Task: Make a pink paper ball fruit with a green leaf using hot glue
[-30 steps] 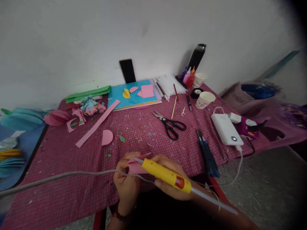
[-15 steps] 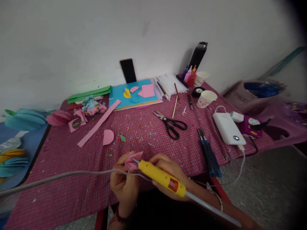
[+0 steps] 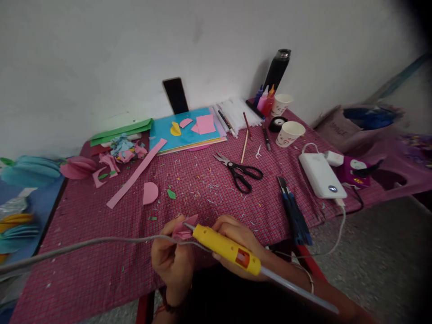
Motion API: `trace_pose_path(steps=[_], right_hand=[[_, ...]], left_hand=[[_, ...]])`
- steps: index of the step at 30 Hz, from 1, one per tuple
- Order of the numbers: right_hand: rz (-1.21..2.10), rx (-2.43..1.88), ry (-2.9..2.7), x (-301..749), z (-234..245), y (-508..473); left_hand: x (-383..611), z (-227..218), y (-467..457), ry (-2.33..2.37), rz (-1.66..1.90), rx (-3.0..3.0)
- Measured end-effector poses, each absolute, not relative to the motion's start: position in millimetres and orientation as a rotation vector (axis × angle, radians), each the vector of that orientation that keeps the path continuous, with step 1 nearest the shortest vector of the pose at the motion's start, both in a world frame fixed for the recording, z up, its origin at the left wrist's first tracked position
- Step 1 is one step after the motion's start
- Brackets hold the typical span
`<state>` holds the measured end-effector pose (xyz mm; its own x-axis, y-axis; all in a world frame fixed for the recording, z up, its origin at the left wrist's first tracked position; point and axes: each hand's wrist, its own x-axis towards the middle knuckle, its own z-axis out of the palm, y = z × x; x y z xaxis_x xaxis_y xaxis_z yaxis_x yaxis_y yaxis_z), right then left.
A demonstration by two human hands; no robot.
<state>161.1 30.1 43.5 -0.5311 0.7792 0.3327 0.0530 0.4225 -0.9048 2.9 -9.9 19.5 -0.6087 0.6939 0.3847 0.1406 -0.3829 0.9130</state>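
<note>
Pink paper [image 3: 180,230] leftward over tablecloth [image 3: 87,213]

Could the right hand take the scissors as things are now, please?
Probably not yet: the right hand holds the yellow glue gun, though only small scraps seem between it and the scissors.

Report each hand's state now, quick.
Left hand: closed, holding folded pink paper.
Right hand: closed around a yellow glue gun.

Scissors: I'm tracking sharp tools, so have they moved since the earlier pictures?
No; the scissors lie in the same spot on the checked tablecloth.
</note>
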Motion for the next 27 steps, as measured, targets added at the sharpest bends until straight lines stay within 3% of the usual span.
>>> trace_pose_path(steps=[27], right_hand=[[1.187, -0.787, -1.860, 160, 36, 31]], left_hand=[[4, 31, 2, 1.292, 2.235, 0.839]])
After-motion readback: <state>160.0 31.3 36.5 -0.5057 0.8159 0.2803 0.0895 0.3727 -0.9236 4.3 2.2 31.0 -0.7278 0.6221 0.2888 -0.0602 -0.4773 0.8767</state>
